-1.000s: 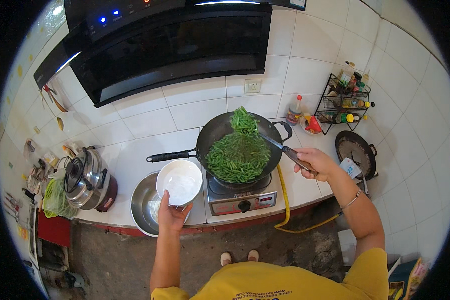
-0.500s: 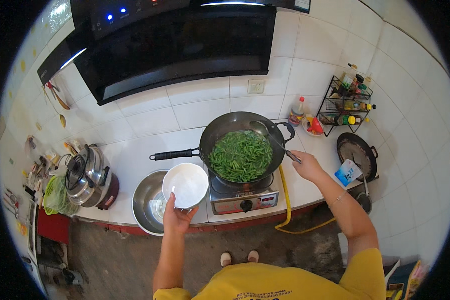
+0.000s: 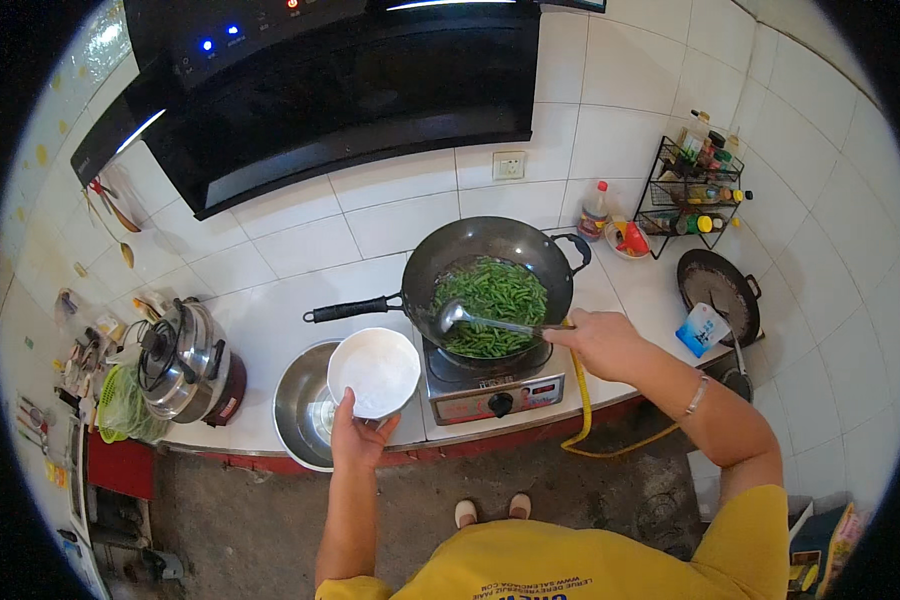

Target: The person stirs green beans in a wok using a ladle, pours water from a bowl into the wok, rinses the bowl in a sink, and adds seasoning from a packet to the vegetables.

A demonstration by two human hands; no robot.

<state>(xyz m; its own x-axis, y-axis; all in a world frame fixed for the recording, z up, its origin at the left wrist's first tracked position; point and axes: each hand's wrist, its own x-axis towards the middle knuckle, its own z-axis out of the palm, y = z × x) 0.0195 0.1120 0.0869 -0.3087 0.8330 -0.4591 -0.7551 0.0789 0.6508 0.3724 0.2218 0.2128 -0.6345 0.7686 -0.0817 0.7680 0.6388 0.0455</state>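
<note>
My left hand (image 3: 361,434) grips the near rim of a white bowl (image 3: 374,372), with the thumb over its edge. Beneath it, partly covered, is a steel basin (image 3: 296,408). My right hand (image 3: 596,344) is closed round the handle of a metal ladle (image 3: 452,316). The ladle's cup is at the left front side of a dark wok (image 3: 478,236), beside cut green beans (image 3: 500,288) lying in liquid. The wok sits on a gas stove (image 3: 454,408), its black long handle (image 3: 354,309) pointing left.
A steel pressure cooker (image 3: 192,372) stands left on the white counter. To the right are a sauce bottle (image 3: 594,212), a spice rack (image 3: 692,190), a second pan (image 3: 712,282) and a blue-white packet (image 3: 702,330). A yellow hose (image 3: 584,400) hangs over the counter edge. Above is a black range hood (image 3: 350,110).
My right hand has swung the ladle from the wok's far right side to its left front, and the beans have shifted right. The left hand still holds the bowl; the view moved slightly.
</note>
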